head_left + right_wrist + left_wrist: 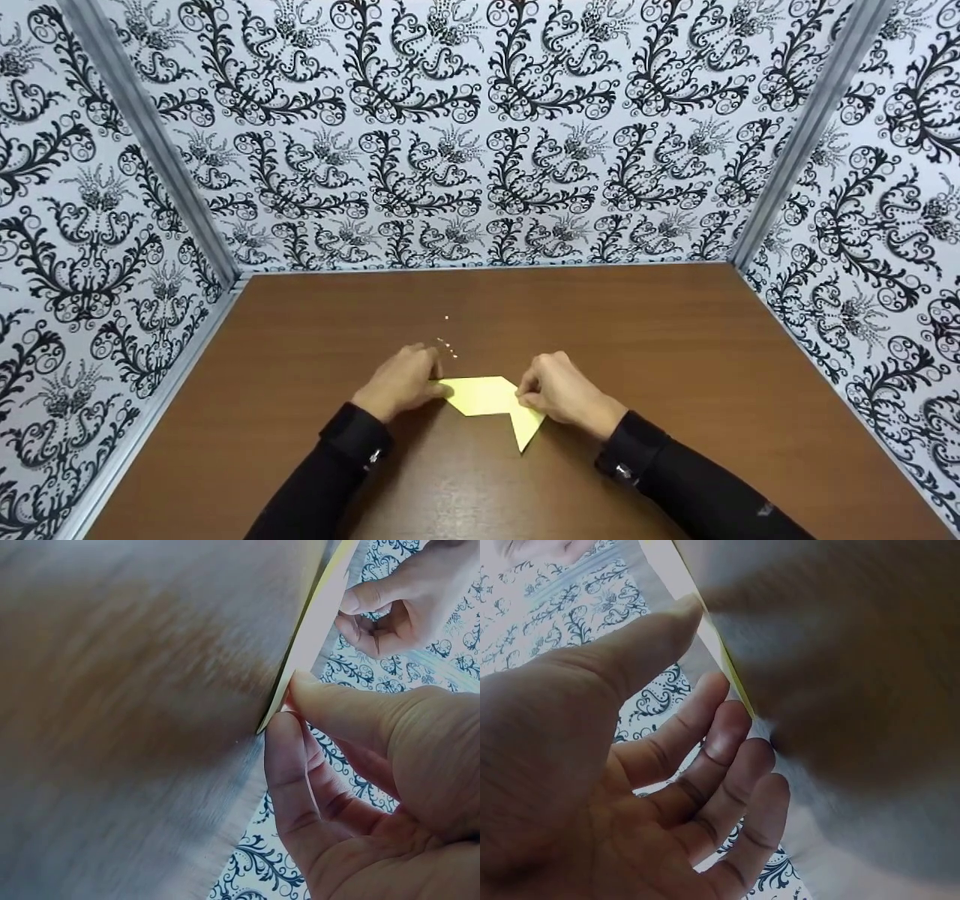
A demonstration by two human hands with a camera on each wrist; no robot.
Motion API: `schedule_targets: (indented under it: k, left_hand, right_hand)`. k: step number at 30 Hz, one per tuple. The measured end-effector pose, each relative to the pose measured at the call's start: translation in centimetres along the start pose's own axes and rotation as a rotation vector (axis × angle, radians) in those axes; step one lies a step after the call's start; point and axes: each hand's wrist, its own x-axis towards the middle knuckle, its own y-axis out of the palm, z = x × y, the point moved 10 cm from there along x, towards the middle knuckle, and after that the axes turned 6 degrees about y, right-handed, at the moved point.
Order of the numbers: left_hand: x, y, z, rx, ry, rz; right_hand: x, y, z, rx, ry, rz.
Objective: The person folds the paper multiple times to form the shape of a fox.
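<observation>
A folded yellow paper (480, 396) lies on the brown table in the head view, a pointed flap at its right end angled toward the person. My left hand (405, 379) is at its left end. There the thumb (686, 615) presses on the paper, while the other fingers, loosely bent, rest by its edge with a gap to the thumb. At the right end my right hand (566, 390) pinches the paper between thumb and index finger, as the right wrist view shows close up. The paper (315, 626) appears there as a thin, edge-on strip.
Several small white specks (448, 345) lie on the table (637, 322) just beyond the left hand. Panels with a black-and-white scroll pattern (480, 150) stand at the back and both sides, joined by grey corner posts (150, 135).
</observation>
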Motion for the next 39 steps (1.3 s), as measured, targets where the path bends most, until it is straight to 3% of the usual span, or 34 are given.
schedule_targets:
  k: [7, 18, 24, 39]
  left_hand:
    - [0.4, 0.0, 0.2, -0.040, -0.004, 0.025]
    - [0.0, -0.2, 0.2, -0.116, -0.003, -0.062]
    - [-0.7, -1.0, -1.1, -0.139, 0.025, -0.111]
    - [-2.1, -1.1, -5.4, -0.127, 0.187, -0.185]
  right_hand:
    - [-0.1, 0.1, 0.1, -0.007, 0.004, 0.000]
    - [-0.3, 0.5, -0.1, 0.011, 0.033, 0.036]
    - [-0.2, 0.5, 0.0, 0.005, 0.024, 0.034]
    - [-0.2, 0.3, -0.2, 0.008, 0.033, 0.032]
